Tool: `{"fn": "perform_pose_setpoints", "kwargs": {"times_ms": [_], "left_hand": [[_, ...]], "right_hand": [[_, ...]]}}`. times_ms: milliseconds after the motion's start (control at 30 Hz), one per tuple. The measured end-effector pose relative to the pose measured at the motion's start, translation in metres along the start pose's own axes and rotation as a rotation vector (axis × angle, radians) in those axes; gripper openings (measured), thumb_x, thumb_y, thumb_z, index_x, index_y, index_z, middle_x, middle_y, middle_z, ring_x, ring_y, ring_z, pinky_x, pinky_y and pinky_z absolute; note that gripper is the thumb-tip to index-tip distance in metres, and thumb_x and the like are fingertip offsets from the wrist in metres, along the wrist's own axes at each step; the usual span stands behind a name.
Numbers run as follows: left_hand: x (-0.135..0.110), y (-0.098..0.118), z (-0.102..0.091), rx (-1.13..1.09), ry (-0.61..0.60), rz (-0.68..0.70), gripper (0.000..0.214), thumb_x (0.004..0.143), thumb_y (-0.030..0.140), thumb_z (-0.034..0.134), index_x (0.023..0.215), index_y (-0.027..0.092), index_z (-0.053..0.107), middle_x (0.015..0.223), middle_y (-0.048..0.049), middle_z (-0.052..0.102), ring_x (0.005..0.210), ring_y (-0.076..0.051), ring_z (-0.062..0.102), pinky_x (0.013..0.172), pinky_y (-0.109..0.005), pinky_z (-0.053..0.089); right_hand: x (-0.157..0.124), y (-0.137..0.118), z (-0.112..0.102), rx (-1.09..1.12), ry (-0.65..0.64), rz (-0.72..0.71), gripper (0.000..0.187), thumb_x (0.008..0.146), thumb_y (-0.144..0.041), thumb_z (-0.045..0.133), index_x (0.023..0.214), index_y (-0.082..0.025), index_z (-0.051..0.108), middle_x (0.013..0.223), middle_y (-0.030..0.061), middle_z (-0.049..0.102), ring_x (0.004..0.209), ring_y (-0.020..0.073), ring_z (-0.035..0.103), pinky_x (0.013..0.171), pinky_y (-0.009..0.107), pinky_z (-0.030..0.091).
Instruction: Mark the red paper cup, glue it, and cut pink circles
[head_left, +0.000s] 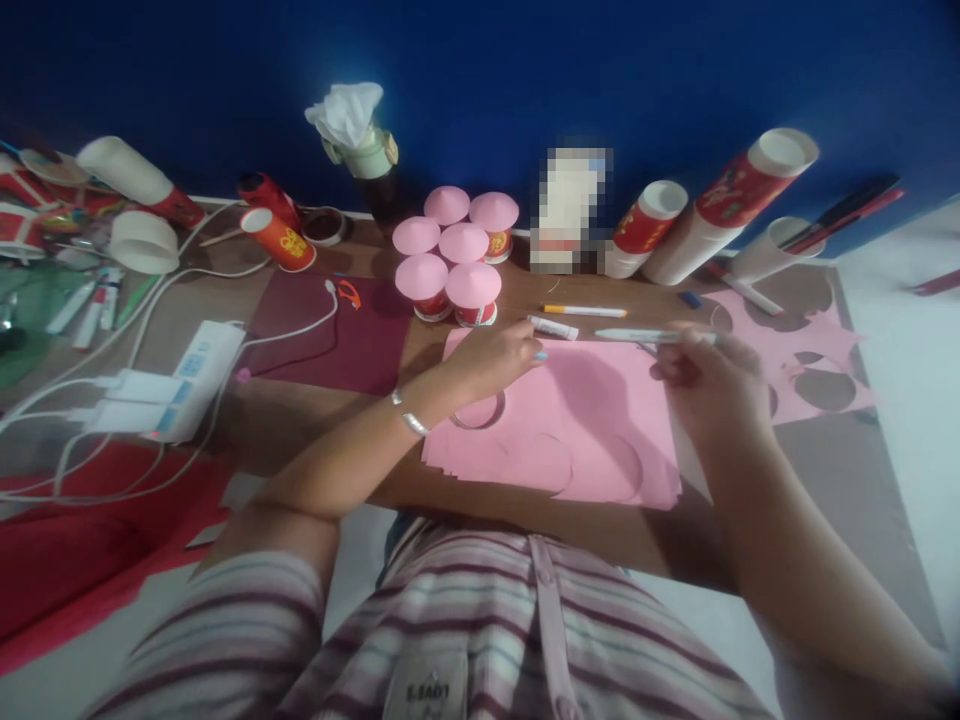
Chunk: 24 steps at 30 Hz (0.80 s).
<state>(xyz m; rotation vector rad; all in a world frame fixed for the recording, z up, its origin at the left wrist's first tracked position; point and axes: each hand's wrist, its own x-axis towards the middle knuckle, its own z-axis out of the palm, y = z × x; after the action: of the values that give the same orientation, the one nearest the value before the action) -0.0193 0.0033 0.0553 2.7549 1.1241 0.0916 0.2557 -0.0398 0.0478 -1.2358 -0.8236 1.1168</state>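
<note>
My right hand (712,375) is closed around a slim white marker (637,336), held level above the paper's upper right edge with its front end pointing left. A small light-blue piece (541,356), which looks like a cap, shows at the fingertips of my closed left hand (504,352). Below both hands lies a stack of pink paper sheets (600,420) with faint circle outlines drawn on the top one. A round ring (480,412) rests on its left part, partly covered by my left wrist. A white tube-shaped stick (553,328) and a yellow-orange marker (585,311) lie just beyond the paper.
Several red cups with pink paper cones (474,286) stand at the back. Pink paper with cut-out holes (787,390) lies right, near cardboard tubes (694,240) and a pen cup (772,250). Left are a power strip (199,380) with white cables and a maroon sheet (330,345).
</note>
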Motion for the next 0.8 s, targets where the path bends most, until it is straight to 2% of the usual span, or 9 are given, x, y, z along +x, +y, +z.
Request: {"fn": "perform_pose_setpoints", "kwargs": {"times_ms": [67, 167, 233, 367, 500, 533, 600, 700, 800], "left_hand": [[0.015, 0.002, 0.003, 0.003, -0.029, -0.008, 0.025, 0.104, 0.021, 0.049, 0.106, 0.013, 0.072, 0.109, -0.0124, 0.067, 0.084, -0.019, 0.067, 0.063, -0.031, 0.047], [0.014, 0.000, 0.002, -0.004, 0.027, 0.015, 0.027, 0.102, 0.019, 0.053, 0.125, 0.008, 0.064, 0.117, -0.0163, 0.066, 0.107, -0.026, 0.066, 0.084, -0.038, 0.056], [-0.007, 0.001, 0.000, 0.009, 0.106, -0.004, 0.031, 0.103, 0.015, 0.050, 0.132, 0.008, 0.060, 0.121, -0.0170, 0.068, 0.114, -0.027, 0.066, 0.095, -0.043, 0.057], [-0.072, 0.019, 0.008, 0.033, 0.262, -0.027, 0.037, 0.104, 0.015, 0.048, 0.138, 0.005, 0.057, 0.140, -0.0202, 0.065, 0.134, -0.029, 0.061, 0.114, -0.046, 0.051], [-0.118, 0.047, 0.034, -0.027, 0.124, 0.037, 0.059, 0.103, 0.033, 0.054, 0.150, -0.001, 0.045, 0.158, -0.0248, 0.051, 0.151, -0.036, 0.046, 0.126, -0.053, 0.041], [-0.124, 0.051, 0.040, -0.058, 0.109, 0.059, 0.061, 0.104, 0.035, 0.054, 0.152, 0.000, 0.043, 0.160, -0.0233, 0.049, 0.152, -0.035, 0.044, 0.127, -0.052, 0.040], [-0.131, 0.054, 0.049, -0.095, 0.129, 0.087, 0.054, 0.105, 0.025, 0.048, 0.154, 0.003, 0.042, 0.161, -0.0192, 0.049, 0.154, -0.031, 0.042, 0.129, -0.050, 0.038], [-0.135, 0.052, 0.053, -0.118, 0.162, 0.056, 0.050, 0.104, 0.013, 0.043, 0.154, 0.009, 0.045, 0.159, -0.0150, 0.053, 0.149, -0.027, 0.049, 0.124, -0.045, 0.044], [-0.134, 0.050, 0.053, -0.120, 0.150, 0.019, 0.055, 0.105, 0.024, 0.047, 0.156, 0.005, 0.041, 0.161, -0.0198, 0.048, 0.153, -0.031, 0.044, 0.126, -0.049, 0.041]], "right_hand": [[-0.006, 0.007, 0.003, -0.073, -0.029, 0.026, 0.025, 0.072, -0.041, 0.084, 0.079, -0.022, 0.070, 0.058, -0.0052, 0.052, 0.054, 0.0112, 0.049, 0.052, 0.027, 0.047], [-0.015, 0.012, 0.005, -0.108, -0.032, 0.058, 0.027, 0.070, -0.043, 0.085, 0.082, -0.022, 0.073, 0.058, -0.0050, 0.052, 0.055, 0.0123, 0.048, 0.053, 0.029, 0.047], [-0.019, 0.012, 0.003, -0.098, -0.006, 0.081, 0.026, 0.068, -0.041, 0.086, 0.081, -0.021, 0.074, 0.057, -0.0035, 0.054, 0.056, 0.0130, 0.048, 0.054, 0.030, 0.047], [-0.021, 0.012, -0.003, -0.089, 0.031, 0.124, 0.024, 0.067, -0.036, 0.087, 0.073, -0.019, 0.071, 0.058, -0.0005, 0.055, 0.058, 0.0135, 0.050, 0.056, 0.031, 0.046], [-0.020, 0.013, 0.001, -0.127, 0.035, 0.123, 0.024, 0.065, -0.036, 0.086, 0.078, -0.019, 0.077, 0.058, 0.0004, 0.057, 0.057, 0.0147, 0.051, 0.055, 0.033, 0.044], [-0.020, 0.014, 0.004, -0.136, 0.032, 0.121, 0.023, 0.064, -0.036, 0.086, 0.078, -0.019, 0.078, 0.058, 0.0008, 0.057, 0.058, 0.0153, 0.051, 0.055, 0.034, 0.044], [-0.021, 0.014, 0.011, -0.146, 0.014, 0.116, 0.020, 0.063, -0.035, 0.087, 0.074, -0.021, 0.078, 0.059, 0.0015, 0.059, 0.058, 0.0160, 0.052, 0.054, 0.035, 0.043], [-0.024, 0.014, 0.017, -0.173, -0.021, 0.104, 0.016, 0.062, -0.033, 0.087, 0.072, -0.023, 0.078, 0.061, 0.0028, 0.062, 0.055, 0.0169, 0.053, 0.053, 0.036, 0.043], [-0.027, 0.013, 0.019, -0.207, -0.039, 0.102, 0.015, 0.063, -0.032, 0.087, 0.072, -0.024, 0.080, 0.063, 0.0033, 0.063, 0.054, 0.0176, 0.054, 0.053, 0.038, 0.044]]}}
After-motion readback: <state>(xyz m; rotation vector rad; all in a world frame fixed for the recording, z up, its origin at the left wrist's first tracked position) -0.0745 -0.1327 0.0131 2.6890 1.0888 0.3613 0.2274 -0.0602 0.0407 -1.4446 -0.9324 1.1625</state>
